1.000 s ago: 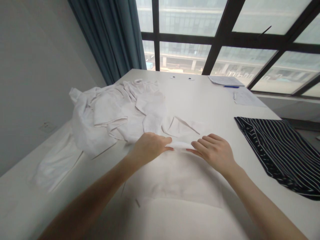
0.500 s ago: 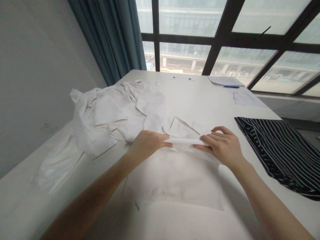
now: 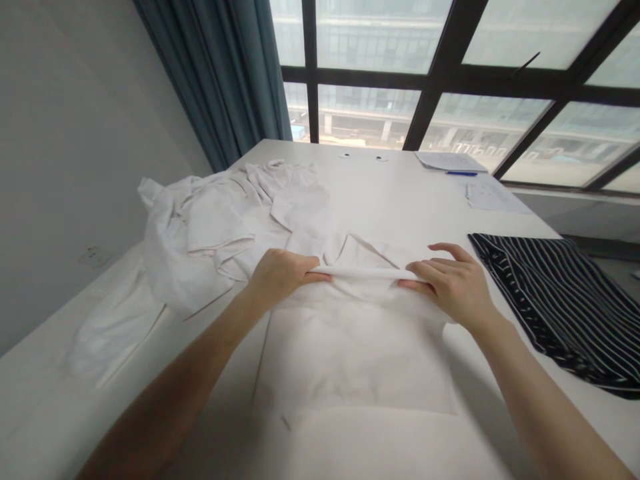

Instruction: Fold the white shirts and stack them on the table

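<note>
A white garment lies flat on the white table in front of me, its collar end pointing away. My left hand pinches the left end of a raised fold of this cloth. My right hand pinches the right end of the same fold, with its fingers pointing left. The fold is stretched taut between both hands, just above the collar area.
A crumpled heap of white garments lies to the left. A folded black-and-white striped cloth lies at the right edge. Papers and a blue pen sit near the window. A blue curtain hangs at the back left.
Both hands have moved apart and slightly away from me while holding the fold, so the pinched strip of cloth is now longer and tighter.
</note>
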Demonstrator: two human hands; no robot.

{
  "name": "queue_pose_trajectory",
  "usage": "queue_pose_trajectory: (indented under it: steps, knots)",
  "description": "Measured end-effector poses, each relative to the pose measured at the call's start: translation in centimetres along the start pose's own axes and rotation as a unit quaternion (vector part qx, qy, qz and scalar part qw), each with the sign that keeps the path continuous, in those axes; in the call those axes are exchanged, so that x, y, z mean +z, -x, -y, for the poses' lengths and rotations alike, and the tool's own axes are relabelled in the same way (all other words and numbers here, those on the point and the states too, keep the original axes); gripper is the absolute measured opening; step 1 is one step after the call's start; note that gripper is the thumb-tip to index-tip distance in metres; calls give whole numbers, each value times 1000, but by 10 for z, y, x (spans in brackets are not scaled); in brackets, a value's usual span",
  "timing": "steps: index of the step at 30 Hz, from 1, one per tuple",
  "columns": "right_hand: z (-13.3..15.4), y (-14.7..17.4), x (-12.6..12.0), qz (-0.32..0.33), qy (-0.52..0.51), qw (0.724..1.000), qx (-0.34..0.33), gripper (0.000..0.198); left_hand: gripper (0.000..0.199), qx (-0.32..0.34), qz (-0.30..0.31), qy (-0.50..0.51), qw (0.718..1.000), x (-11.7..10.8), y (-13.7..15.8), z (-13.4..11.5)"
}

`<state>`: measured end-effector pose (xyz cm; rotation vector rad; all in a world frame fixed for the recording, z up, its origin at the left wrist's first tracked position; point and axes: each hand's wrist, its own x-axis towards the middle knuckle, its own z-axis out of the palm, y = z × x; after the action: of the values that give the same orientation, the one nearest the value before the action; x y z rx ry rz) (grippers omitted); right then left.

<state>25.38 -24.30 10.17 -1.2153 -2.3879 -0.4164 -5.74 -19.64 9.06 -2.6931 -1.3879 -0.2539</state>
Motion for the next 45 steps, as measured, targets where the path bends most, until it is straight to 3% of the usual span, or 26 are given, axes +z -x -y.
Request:
queue_pose_trajectory:
  steps: [11,17,21,24,33,37,40,45]
  knots:
    - [-10,4,3,24,-19,999,39,43,63,-50,2,45,998,-5,0,14]
    - [-16,6,3,20,-34,999,23,49,61,-47,-9,57,997,-6,0,10]
    - [-20,8,3,31,-33,998,35,46,54,-70,39,121,989,-11,0,16]
    - [-27,11,7,35,-37,998,40,44,50,-82,78,218,969,-15,1,26]
    - [-47,23,23,102,-110,987,56,33,36,-118,83,388,910,-13,3,42]
    - [-53,26,26,127,-137,980,66,36,36,-137,80,464,872,-10,3,42]
    - [-55,27,26,134,-138,979,74,35,36,-151,69,487,857,-8,2,42]
    - [-56,26,26,140,-136,976,96,37,50,-143,63,556,817,-6,4,43]
